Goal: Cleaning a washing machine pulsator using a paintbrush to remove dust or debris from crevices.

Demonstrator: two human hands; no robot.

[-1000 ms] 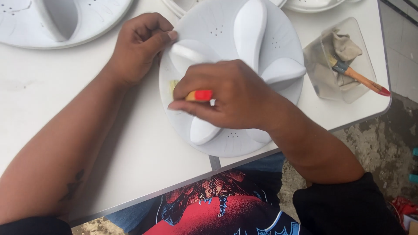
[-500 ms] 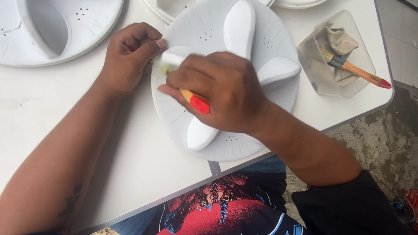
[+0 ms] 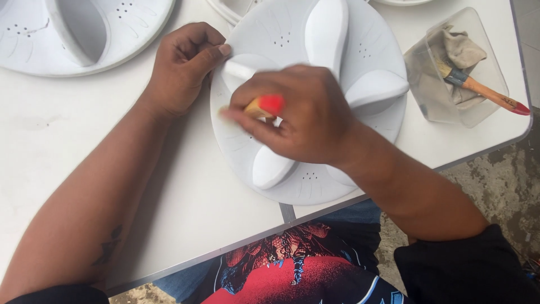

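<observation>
A round white plastic disc (image 3: 371,62) with raised fins and small holes lies on the white table (image 3: 67,141) in front of me. My left hand (image 3: 183,65) presses its fingertips on the disc's left rim. My right hand (image 3: 298,115) hovers over the disc's middle, closed around a small brush (image 3: 264,105) with a wooden handle and a red end. The brush's bristles are hidden under my fingers at the disc's left side.
A second white finned disc (image 3: 84,34) lies at the top left. A clear plastic container (image 3: 455,70) at the right holds a grey rag and another red-tipped brush (image 3: 484,90). The table's edge runs near my lap; rough ground lies to the right.
My right hand has swept the brush back and forth over the disc's left part, and the red end now points up and right. My left hand stays on the rim.
</observation>
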